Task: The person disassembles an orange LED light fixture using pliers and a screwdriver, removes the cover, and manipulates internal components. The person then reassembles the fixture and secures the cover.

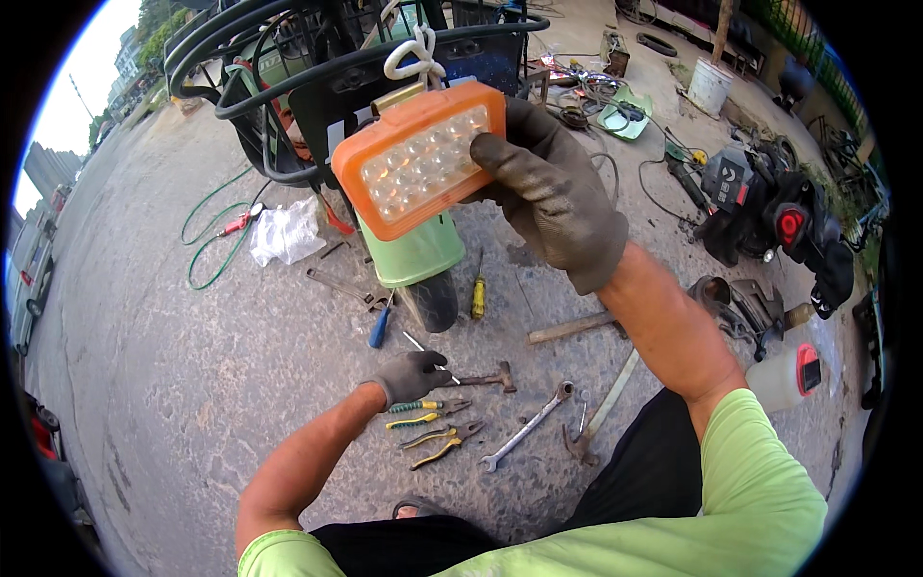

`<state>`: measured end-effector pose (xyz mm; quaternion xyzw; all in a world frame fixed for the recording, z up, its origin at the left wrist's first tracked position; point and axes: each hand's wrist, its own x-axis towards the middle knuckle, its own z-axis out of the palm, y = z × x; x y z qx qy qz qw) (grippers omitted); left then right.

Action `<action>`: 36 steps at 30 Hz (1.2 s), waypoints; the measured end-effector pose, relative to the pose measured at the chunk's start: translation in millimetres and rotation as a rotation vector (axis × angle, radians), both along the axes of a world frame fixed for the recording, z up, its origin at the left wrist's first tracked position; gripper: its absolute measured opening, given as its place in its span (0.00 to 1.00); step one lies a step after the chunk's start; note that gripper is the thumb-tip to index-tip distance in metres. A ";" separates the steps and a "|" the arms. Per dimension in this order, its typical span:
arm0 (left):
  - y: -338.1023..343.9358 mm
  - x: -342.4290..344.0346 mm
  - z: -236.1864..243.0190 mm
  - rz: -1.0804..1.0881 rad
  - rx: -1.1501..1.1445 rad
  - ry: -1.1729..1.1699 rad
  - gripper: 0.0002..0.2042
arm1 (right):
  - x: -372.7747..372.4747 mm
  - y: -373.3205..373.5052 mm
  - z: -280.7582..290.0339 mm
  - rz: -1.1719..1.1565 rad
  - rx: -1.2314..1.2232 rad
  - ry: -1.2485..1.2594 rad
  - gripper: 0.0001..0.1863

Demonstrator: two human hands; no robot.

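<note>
My right hand (553, 192), in a grey-brown glove, grips an orange-framed LED lamp (423, 159) by its right edge, thumb on the clear lens face. A metal bracket and a knotted white cord (418, 56) show at the lamp's top. Lower down, my gloved left hand (409, 376) is closed round a thin silver rod (414, 341) just above the ground. Beside its fingertips lies a hammer (490, 379). Two pairs of yellow-handled pliers (437, 440) lie below it. Behind the lamp stands a vehicle with a green front mudguard (413, 252) and a black wheel (431, 303).
A combination wrench (529, 425), a second hammer (580, 445), a yellow screwdriver (479, 298), a blue-handled tool (381, 327) and an adjustable wrench (346, 288) lie around. A clear plastic bag (288, 232) is left; a white bucket (710, 87) stands far right. A black wire basket (264, 58) overhangs the wheel.
</note>
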<state>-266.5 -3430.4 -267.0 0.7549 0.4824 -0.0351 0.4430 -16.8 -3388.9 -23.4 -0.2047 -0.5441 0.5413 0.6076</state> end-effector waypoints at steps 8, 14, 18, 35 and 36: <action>-13.2 5.3 2.6 -0.162 -0.033 0.077 0.24 | -4.8 1.7 -0.3 -0.087 -0.021 -0.085 0.24; -5.5 -2.9 -12.0 -0.099 0.025 0.008 0.22 | -1.6 3.4 -2.2 -0.034 -0.024 -0.064 0.24; -1.7 -0.2 -6.1 -0.099 0.066 0.013 0.23 | 4.0 3.8 -1.0 0.084 -0.054 0.043 0.23; 2.7 1.5 -7.0 -0.142 0.032 0.047 0.25 | 9.9 10.0 -6.1 0.161 -0.023 0.079 0.22; 3.0 1.3 -8.1 -0.142 0.033 0.039 0.25 | 9.1 9.8 -6.1 0.152 -0.030 0.085 0.21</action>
